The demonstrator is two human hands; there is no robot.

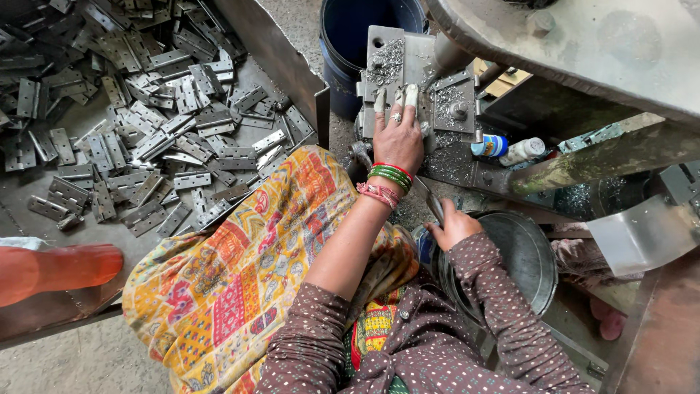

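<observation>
My left hand, with green and red bangles at the wrist, lies flat on a grey metal machine fixture strewn with metal shavings. Its pale-tipped fingers stretch forward and press down; whatever is under them is hidden. My right hand is closed on a dark flat metal plate at the rim of a round metal pan by my knee. A yellow patterned cloth covers my lap.
A low metal tray on the left holds a heap of several grey hinge plates. A blue bucket stands behind the fixture. Two small bottles lie to its right. An orange object is at the left edge.
</observation>
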